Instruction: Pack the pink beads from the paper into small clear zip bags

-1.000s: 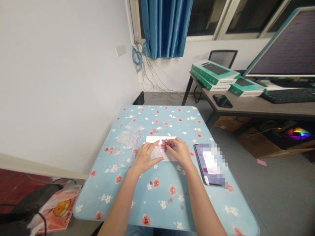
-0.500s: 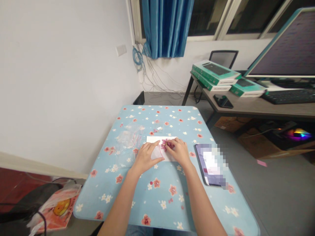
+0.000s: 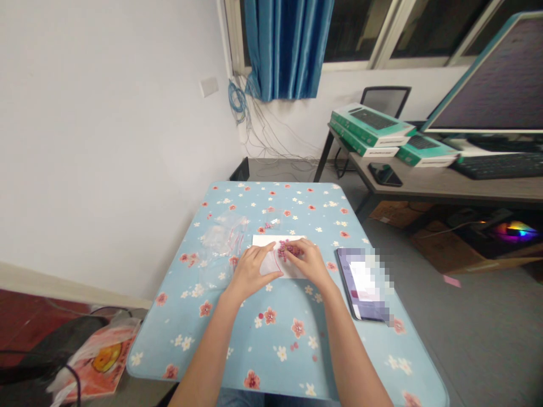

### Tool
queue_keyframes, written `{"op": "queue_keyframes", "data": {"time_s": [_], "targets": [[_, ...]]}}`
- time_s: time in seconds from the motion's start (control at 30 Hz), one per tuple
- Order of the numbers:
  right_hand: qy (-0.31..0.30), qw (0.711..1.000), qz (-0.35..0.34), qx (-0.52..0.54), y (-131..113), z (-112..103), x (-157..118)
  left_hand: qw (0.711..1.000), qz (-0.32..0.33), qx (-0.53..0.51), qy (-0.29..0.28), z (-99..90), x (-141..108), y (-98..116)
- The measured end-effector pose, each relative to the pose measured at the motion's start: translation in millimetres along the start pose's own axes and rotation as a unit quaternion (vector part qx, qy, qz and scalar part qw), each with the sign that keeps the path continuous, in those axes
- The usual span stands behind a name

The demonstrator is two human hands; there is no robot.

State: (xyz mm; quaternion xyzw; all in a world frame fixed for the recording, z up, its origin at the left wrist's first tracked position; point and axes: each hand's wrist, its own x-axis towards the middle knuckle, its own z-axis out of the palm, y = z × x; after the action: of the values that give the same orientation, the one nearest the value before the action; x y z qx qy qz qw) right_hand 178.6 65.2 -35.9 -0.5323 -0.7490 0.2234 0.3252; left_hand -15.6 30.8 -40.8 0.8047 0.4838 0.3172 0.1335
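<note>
Near the middle of the flowered table, a white sheet (image 3: 263, 239) lies flat with a cluster of small dark pink beads (image 3: 283, 249) on it. A small clear bag with a pink line (image 3: 268, 263) rests on the sheet, its mouth toward the beads. My left hand (image 3: 253, 270) holds this bag, thumb and fingers spread around it. My right hand (image 3: 309, 259) is at the right side of the beads, fingertips bent down among them. Whether a bead is between those fingertips is too small to tell.
Clear plastic bags (image 3: 223, 240) lie left of the sheet, and a small clear bag (image 3: 274, 219) lies behind it. A phone (image 3: 360, 282) rests at the right on the blue table (image 3: 237, 350). A desk (image 3: 428, 183) with green boxes (image 3: 373, 127) stands beyond.
The fingers of my right hand have shifted slightly over the beads, and some beads have changed place. My left hand and the bag have stayed put.
</note>
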Motion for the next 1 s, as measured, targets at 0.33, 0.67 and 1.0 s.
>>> {"op": "queue_keyframes", "data": {"time_s": [0.33,0.67,1.0], "targets": [[-0.088,0.984,-0.051,0.148,-2.6,-2.6,-1.8,1.000,0.003,0.007,-0.002,-1.1,0.5,-0.4],[-0.087,0.980,-0.040,0.175,-5.3,-4.0,-2.8,1.000,-0.002,0.003,-0.002,-0.2,0.6,-0.5],[-0.010,0.974,0.011,0.224,-3.8,-8.9,-1.0,0.962,-0.107,-0.236,0.083,-9.2,3.7,0.9]]}}
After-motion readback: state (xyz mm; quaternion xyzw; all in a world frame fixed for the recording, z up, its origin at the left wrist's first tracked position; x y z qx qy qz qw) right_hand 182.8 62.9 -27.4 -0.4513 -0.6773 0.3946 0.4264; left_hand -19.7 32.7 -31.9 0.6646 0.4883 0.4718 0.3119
